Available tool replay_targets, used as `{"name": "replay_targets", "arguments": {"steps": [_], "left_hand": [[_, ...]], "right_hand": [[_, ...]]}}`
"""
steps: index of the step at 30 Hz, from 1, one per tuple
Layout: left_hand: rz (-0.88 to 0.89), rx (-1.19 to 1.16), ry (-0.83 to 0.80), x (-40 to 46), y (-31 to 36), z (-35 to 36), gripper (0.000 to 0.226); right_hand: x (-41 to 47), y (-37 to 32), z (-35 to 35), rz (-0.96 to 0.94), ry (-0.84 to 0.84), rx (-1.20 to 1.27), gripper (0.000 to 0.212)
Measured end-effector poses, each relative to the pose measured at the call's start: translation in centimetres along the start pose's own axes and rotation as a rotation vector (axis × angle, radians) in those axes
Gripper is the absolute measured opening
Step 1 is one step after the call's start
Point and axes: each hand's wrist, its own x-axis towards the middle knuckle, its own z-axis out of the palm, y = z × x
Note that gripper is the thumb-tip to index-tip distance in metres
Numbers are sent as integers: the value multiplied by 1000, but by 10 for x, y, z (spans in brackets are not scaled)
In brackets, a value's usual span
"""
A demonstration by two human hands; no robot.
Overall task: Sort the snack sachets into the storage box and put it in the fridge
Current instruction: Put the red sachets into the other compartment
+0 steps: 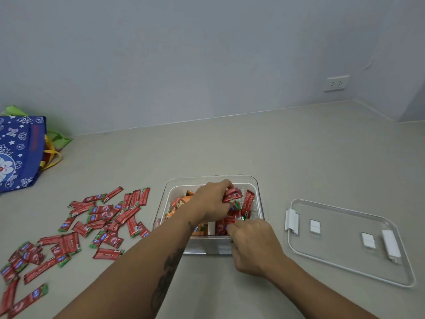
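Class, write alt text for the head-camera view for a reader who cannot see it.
Both hands reach into a clear storage box on a grey counter: the left hand grips red sachets. More red sachets lie scattered left; the lid lies right.

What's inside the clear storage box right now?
The storage box holds red sachets and orange sachets in a white perforated basket. The left hand and right hand cover the rest.

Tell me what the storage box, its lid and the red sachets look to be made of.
Storage box: clear, glossy, probably hard plastic; the counter shows through its walls.
Lid: the same clear plastic, with white clips.
Red sachets: thin printed film, likely foil-lined plastic; shiny, slightly creased.
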Motion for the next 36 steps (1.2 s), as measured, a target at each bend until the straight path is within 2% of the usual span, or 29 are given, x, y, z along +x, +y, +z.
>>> {"name": "replay_targets", "arguments": {"steps": [3,6,12,15,18,21,26,31,36], "left_hand": [[49,216,-32,1,-5,8,54],[94,251,-24,-5,-17,14,52],[211,0,251,-28,-30,19,37],[207,-148,377,-46,-37,13,26],[155,-251,461,-65,-59,2,19],[66,-316,506,-88,-90,-7,21],[-23,-371,546,-134,-151,-19,20],[-169,-400,552,-188,-218,-29,21],[-302,-424,501,-241,-282,-23,19]], "right_hand": [[-1,0,-1,6,34,-4,21],[-1,-1,1,6,65,-15,20],[-2,-4,2,5,109,-5,16],[-1,-3,-5,79,87,166,11],[6,-8,-18,191,57,529,10],[24,-31,-31,161,102,763,10],[63,-107,-41,42,124,831,11],[93,-183,-25,-110,-1,745,16],[119,-240,5,-159,-170,612,20]]}}
